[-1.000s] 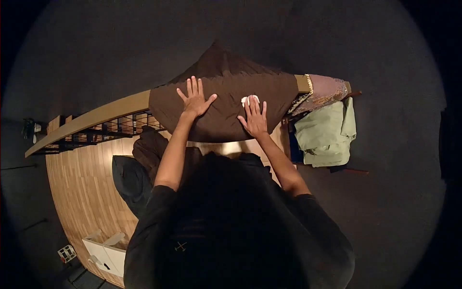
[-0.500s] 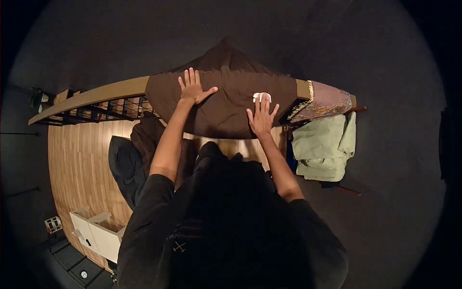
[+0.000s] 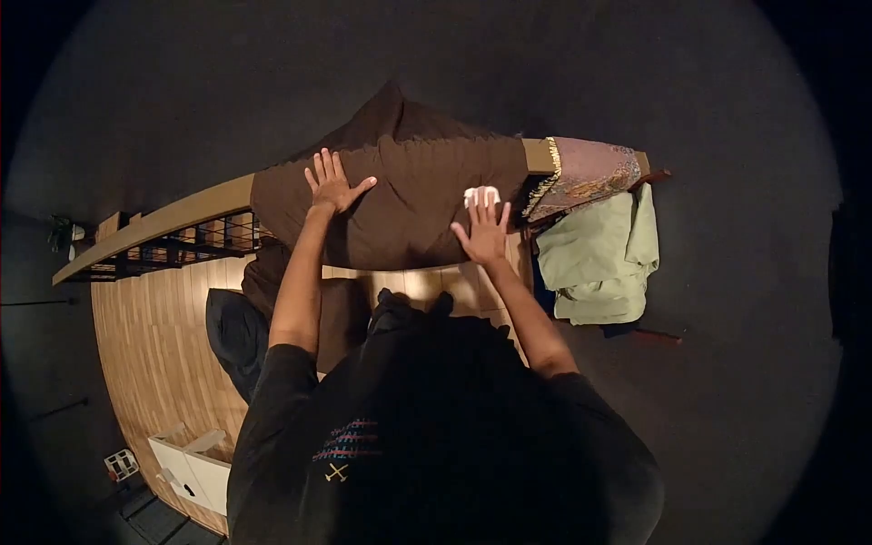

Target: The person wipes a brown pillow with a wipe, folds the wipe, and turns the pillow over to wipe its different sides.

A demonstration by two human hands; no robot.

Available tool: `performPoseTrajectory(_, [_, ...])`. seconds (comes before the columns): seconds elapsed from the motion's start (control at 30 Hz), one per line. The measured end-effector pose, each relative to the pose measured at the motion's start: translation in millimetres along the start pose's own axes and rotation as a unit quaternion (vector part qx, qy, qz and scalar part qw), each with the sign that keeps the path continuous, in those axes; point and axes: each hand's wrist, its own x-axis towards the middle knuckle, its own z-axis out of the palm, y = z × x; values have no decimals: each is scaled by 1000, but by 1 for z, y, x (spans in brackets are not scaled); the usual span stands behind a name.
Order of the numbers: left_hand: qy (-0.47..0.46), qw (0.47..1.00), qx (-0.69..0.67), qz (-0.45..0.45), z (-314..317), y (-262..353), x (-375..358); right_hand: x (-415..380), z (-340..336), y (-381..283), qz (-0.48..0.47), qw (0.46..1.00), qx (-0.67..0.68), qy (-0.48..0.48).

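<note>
A dark brown cloth [image 3: 413, 195] is draped over a long tan board, one fold peaking up behind it. My left hand [image 3: 334, 193] lies flat on the left part of this cloth, thumb spread out to the right. Toward the cloth's right end rests my right hand [image 3: 486, 241], its fingers stretched and apart. Under those fingertips sits a small white piece [image 3: 470, 196], soft-looking and partly hidden; I cannot tell just what it is. Neither hand is wrapped round anything.
A fringed, patterned cloth [image 3: 595, 173] covers the board's [image 3: 209, 195] right end. Below it hangs folded light green fabric [image 3: 595, 263]. Black wire shelving [image 3: 182, 238] stands under the left side. Dark bundles [image 3: 234, 336] and a white cabinet piece [image 3: 195, 477] lie on the wooden floor [image 3: 154, 354].
The view has shifted and tilted, so the board sits further left. Both hands stay flat on the brown cloth; the right hand and white piece lie slightly nearer the cloth's right end.
</note>
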Motion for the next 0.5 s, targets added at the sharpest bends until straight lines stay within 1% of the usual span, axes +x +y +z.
performPoseTrajectory(0.03, [0, 1000, 1, -2, -1, -1, 0, -10, 4, -7, -64, 995, 61, -36])
performPoseTrajectory(0.07, [0, 1000, 2, -1, 2, -2, 0, -15, 6, -6, -62, 996, 60, -36])
performPoseTrajectory(0.2, [16, 1000, -16, 3, 10, -7, 3, -19, 17, 7, -15, 998, 2, -58])
performPoseTrajectory(0.23, [15, 1000, -14, 2, 10, -9, 1, -17, 17, 5, -15, 998, 4, -59])
performPoseTrajectory(0.37, [5, 1000, -24, 7, 2, -4, 0, 6, 12, 4, 74, 996, 56, 7])
performPoseTrajectory(0.4, [9, 1000, -25, 9, -2, -1, 2, 8, 12, 4, 74, 996, 55, 11])
performPoseTrajectory(0.5, [-2, 1000, -28, 5, -4, 1, -1, -12, 12, -14, -81, 988, 110, -75])
